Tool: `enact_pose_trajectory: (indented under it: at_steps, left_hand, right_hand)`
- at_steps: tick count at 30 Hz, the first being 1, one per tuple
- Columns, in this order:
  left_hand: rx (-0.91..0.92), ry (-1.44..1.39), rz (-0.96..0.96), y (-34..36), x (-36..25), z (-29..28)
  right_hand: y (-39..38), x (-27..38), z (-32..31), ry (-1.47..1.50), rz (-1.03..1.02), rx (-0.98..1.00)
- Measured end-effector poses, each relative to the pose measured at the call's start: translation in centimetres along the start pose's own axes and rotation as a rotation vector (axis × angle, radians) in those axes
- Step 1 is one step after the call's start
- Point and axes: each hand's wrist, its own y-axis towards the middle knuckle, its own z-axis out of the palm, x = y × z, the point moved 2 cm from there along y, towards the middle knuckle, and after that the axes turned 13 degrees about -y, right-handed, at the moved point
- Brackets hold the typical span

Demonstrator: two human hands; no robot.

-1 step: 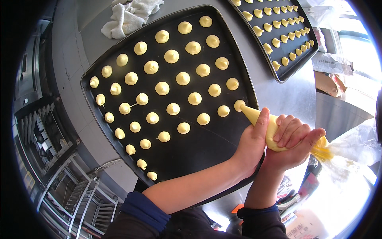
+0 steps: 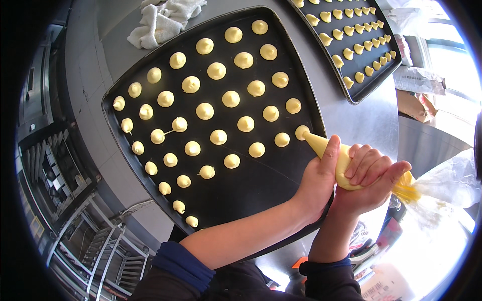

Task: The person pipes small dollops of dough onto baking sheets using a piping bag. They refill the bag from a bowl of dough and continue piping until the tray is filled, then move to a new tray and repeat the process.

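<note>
No visible change between earlier moment and now.

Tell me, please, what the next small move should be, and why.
I'd probably ease the squeeze and lift the piping bag off the mound it meets, since that mound looks about as big as its neighbour, and bare tray lies nearer the person.

The rectangular metal tray (image 2: 246, 185) is black, round paste mounds (image 2: 230, 99) pale yellow, conical plastic piping bag (image 2: 343, 168) yellow where filled, flat metal worktop (image 2: 354, 120) grey.
</note>
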Motion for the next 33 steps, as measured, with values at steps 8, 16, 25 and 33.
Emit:
enact_pose_trajectory:
  at_steps: [8,16,25,33]
  left_hand:
    - [0.139,0.010,0.010,-1.4,-1.6,1.6]
    - [0.285,0.163,0.049,-13.1,-3.2,0.8]
    - [0.063,-0.363,-0.017,-21.0,-5.8,-12.8]
    - [0.120,-0.334,0.012,-20.3,-7.1,-16.2]
  right_hand:
    - [0.0,2.2,1.2,0.068,-0.115,0.061]
    - [-8.2,9.1,5.4,-0.208,-0.362,0.219]
    - [-19.4,6.4,11.7,-0.095,-0.033,0.535]
    - [-22.6,2.7,13.4,-0.038,-0.042,0.387]
